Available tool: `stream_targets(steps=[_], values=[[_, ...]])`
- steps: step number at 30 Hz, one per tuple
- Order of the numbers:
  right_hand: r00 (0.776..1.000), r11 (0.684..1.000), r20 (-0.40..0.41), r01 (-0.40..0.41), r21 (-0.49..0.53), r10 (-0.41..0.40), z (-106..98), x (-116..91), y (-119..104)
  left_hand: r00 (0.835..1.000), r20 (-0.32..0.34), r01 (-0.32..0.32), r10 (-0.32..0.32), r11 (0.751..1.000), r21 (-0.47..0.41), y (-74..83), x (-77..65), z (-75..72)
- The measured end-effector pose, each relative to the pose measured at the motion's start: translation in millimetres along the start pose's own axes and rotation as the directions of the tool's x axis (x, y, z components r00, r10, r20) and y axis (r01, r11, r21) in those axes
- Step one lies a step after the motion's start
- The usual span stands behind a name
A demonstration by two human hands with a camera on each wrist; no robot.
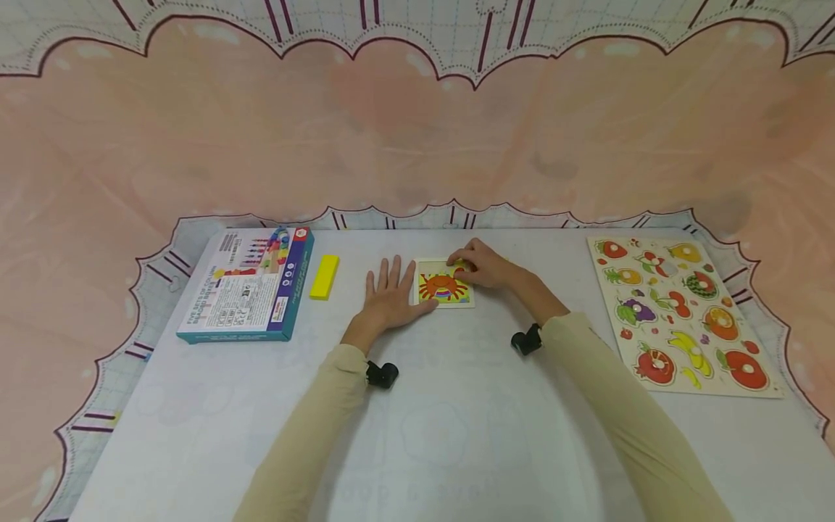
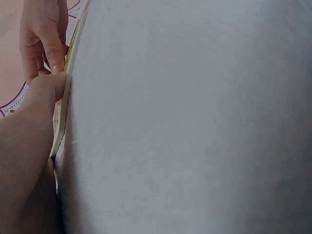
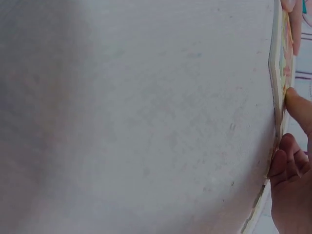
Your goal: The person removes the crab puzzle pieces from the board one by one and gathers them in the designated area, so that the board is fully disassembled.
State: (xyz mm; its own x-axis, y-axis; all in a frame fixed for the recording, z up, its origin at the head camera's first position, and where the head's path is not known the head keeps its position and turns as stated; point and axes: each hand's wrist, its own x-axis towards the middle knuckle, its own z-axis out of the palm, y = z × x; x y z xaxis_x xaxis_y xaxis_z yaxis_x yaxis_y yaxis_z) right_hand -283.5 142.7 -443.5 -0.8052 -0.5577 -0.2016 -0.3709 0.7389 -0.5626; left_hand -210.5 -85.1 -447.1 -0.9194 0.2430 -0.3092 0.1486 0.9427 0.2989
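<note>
A small square crab picture board (image 1: 443, 288), pale-edged with an orange crab on it, lies flat near the table's far edge. My left hand (image 1: 390, 301) lies beside it with fingers spread, its thumb resting on the board's lower left part. At the upper right part of the board, my right hand (image 1: 485, 264) bends its thumb and forefinger over the picture and pinches there; the hand covers that corner. In the right wrist view the thumb (image 3: 298, 108) touches the board's face while other fingers curl near its edge. The left wrist view shows the board's edge (image 2: 67, 97) side-on.
Left of the hands lies a yellow block (image 1: 324, 277), next to a flat blue-and-white box (image 1: 244, 286). A large fruit picture board (image 1: 681, 319) lies at the right. The white table (image 1: 450, 420) has a scalloped-print cloth border (image 1: 391, 219) behind it.
</note>
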Motion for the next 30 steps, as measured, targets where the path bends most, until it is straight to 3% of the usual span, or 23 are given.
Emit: stream_targets(steps=[8, 17, 30], values=[[1.000, 1.000, 0.017, -0.017, -0.018, 0.017, 1, 2, -4, 1.000, 0.010, 0.007, -0.007, 1.000, 0.012, -2.0, 1.5, 2.2], [0.999, 0.999, 0.035, -0.023, -0.032, 0.024, -2, 1, -10, 1.000, -0.018, 0.002, -0.002, 0.999, -0.037, -1.4, -1.0, 1.9], [0.981, 0.988, 0.168, -0.078, -0.130, 0.099, -15, 9, -21, 1.000, -0.025, 0.002, -0.003, 1.000, -0.023, 1.7, -1.7, 0.2]])
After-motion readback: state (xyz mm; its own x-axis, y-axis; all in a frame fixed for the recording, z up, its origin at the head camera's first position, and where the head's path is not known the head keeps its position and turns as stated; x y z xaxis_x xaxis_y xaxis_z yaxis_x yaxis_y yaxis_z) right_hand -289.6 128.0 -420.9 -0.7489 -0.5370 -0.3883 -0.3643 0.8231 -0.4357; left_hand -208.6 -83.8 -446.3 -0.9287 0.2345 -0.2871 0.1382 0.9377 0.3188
